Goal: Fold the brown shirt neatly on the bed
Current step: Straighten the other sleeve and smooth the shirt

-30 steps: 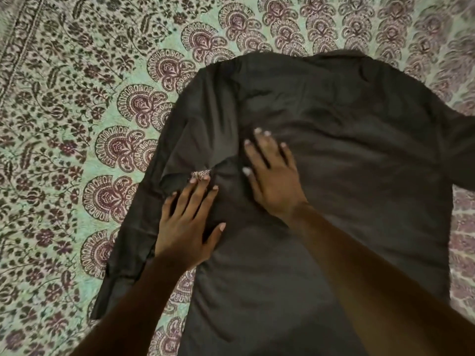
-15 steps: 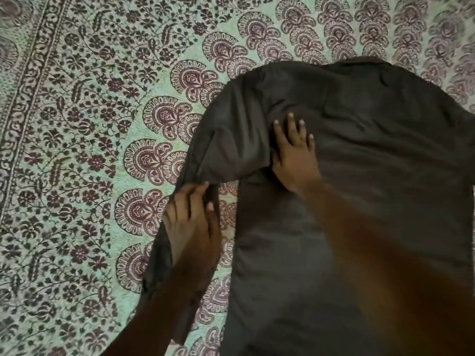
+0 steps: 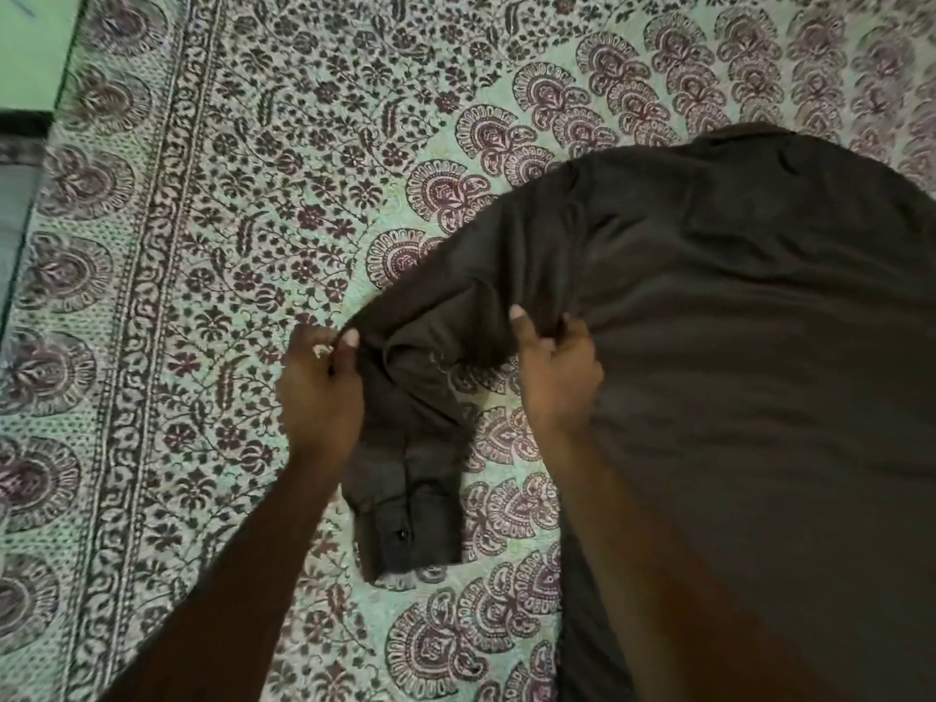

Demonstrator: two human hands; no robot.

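Fold stage: your left hand (image 3: 319,392) and right hand (image 3: 554,377) are pinching the brown shirt (image 3: 734,397) sleeve (image 3: 405,458), probably needing carrying toward three o'clock.

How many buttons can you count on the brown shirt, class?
1. The button sits on the sleeve cuff lying on the bedsheet, nearer the camera than the left hand. More buttons may be hidden under the brown shirt.
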